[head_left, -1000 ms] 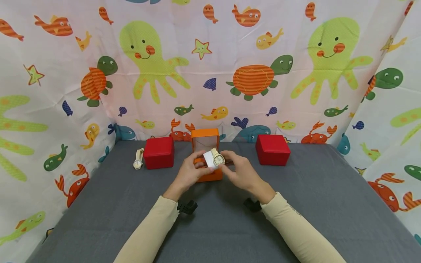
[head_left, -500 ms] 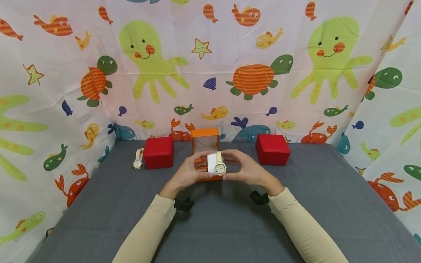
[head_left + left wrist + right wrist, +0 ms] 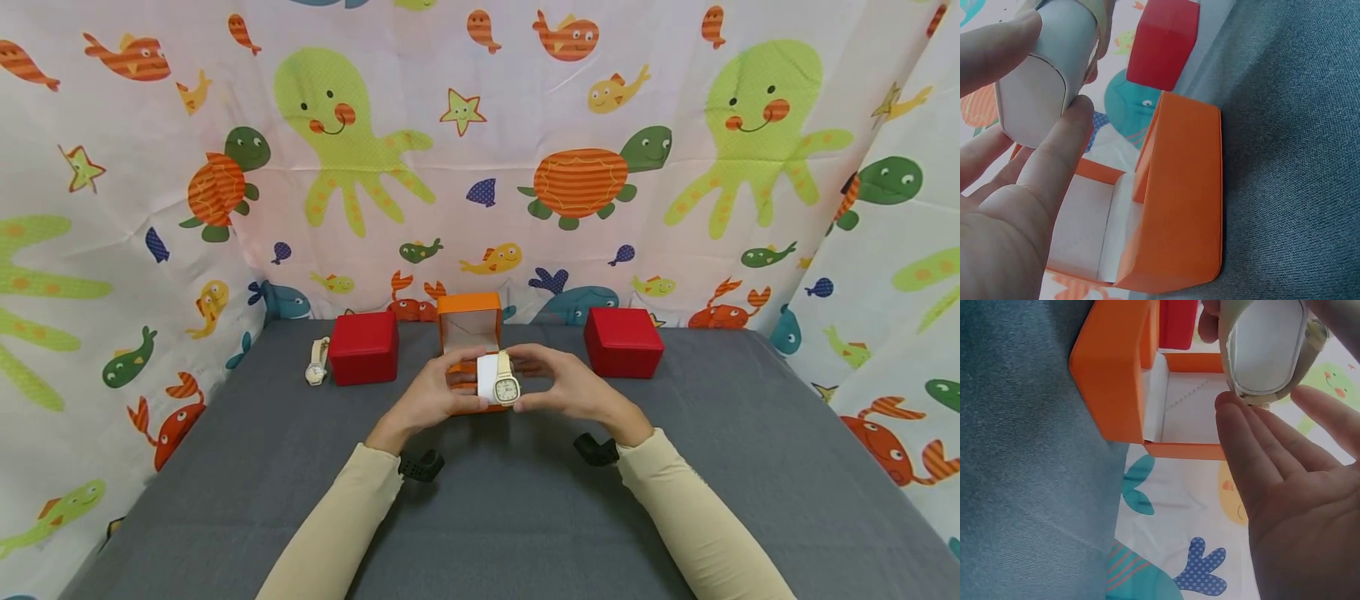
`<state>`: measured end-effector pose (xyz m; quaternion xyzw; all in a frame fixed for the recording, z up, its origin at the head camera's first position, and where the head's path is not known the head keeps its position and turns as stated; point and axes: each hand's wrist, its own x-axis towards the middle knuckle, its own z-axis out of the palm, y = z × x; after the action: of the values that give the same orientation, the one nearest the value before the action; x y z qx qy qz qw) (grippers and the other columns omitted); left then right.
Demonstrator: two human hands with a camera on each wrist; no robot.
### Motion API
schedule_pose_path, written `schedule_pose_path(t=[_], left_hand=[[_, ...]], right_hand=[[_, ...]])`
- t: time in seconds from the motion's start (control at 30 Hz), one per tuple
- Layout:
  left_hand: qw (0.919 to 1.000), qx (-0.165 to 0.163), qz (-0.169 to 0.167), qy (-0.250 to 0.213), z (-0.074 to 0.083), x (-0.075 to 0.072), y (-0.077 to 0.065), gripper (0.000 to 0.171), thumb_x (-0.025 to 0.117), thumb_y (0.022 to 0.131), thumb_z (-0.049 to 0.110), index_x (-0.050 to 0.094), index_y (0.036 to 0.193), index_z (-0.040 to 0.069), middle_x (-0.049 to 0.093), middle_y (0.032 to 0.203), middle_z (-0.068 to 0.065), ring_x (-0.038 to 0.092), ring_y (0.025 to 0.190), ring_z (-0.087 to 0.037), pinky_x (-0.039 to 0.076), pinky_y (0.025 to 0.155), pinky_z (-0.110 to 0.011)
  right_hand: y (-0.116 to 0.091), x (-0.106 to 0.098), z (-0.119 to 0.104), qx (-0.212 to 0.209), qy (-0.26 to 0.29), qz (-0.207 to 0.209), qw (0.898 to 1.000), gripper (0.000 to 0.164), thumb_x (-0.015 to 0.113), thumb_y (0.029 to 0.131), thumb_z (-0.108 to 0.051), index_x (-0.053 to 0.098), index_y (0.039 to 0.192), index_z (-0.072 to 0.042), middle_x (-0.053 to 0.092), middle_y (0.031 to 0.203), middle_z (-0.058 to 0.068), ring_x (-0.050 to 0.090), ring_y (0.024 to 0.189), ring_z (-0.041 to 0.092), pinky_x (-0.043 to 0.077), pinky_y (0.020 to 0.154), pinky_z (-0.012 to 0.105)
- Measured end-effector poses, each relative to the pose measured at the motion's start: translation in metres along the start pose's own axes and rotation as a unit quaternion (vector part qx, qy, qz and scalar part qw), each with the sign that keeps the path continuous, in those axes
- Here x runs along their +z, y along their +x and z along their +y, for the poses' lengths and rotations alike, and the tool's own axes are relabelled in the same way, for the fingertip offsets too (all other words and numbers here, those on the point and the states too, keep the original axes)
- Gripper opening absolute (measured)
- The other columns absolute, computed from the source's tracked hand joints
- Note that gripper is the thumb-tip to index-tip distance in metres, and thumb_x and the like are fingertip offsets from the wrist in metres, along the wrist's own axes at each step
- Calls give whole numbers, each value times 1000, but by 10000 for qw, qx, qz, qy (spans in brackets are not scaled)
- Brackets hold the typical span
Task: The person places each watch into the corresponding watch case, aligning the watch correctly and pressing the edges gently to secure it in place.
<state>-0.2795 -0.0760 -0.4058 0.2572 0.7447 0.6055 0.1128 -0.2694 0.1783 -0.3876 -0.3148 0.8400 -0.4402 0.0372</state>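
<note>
In the head view, a watch (image 3: 506,389) with a pale strap sits around the right end of a white watch cushion (image 3: 487,380), held up in front of an open orange box (image 3: 469,303). My left hand (image 3: 429,389) grips the cushion's left end between thumb and fingers. At the other end, my right hand (image 3: 572,387) pinches the watch, thumb near the dial and fingers behind. The left wrist view shows the cushion's flat end (image 3: 1032,100) between the fingers. In the right wrist view, fingertips meet the strap, which circles the cushion (image 3: 1269,347).
Red boxes stand closed on either side, one at left (image 3: 363,350) and one at right (image 3: 623,343). A second watch (image 3: 316,362) lies beside the left one. Grey cloth (image 3: 480,517) covers the table, with a sea-animal curtain (image 3: 480,150) behind.
The watch and cushion have turned from tilted to nearly upright, with the dial now lower. My right hand has shifted slightly right and its fingers have spread around the watch; both hands barely move lately.
</note>
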Motion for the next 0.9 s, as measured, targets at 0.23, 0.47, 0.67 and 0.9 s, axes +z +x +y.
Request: schedule_pose_path(t=[0.23, 0.47, 0.67, 0.9], left_hand=[[9999, -121, -26, -55, 0, 1, -1, 73, 79, 77, 6, 45, 141, 9, 49, 131, -10, 57, 108, -29, 54, 84, -36], [9992, -182, -203, -306, -2, 0, -1, 75, 79, 78, 8, 41, 143, 5, 46, 133, -15, 59, 106, -29, 54, 82, -37], [9984, -231, -253, -444, -2, 2, -1, 72, 79, 78, 7, 45, 141, 9, 50, 130, -11, 60, 106, -31, 54, 82, -37], [9988, -37, -379, -313, -2, 7, 1, 70, 77, 78, 3, 45, 140, 8, 50, 132, -11, 61, 107, -29, 54, 84, -36]], right_hand=[[0, 3, 2, -19, 309, -40, 9995, 74, 82, 74, -30, 47, 138, -17, 52, 135, 0, 55, 119, 23, 46, 97, 39], [2, 5, 6, -18, 532, -110, 9985, 73, 83, 73, -28, 48, 136, -18, 53, 134, 1, 57, 117, 23, 48, 94, 37], [3, 8, 7, -71, 665, -163, 9976, 71, 84, 73, -23, 47, 134, -18, 53, 131, 2, 58, 115, 24, 49, 92, 39], [5, 15, 11, -315, 576, -167, 9977, 73, 83, 73, -30, 46, 134, -15, 53, 127, 2, 60, 111, 24, 49, 93, 38]])
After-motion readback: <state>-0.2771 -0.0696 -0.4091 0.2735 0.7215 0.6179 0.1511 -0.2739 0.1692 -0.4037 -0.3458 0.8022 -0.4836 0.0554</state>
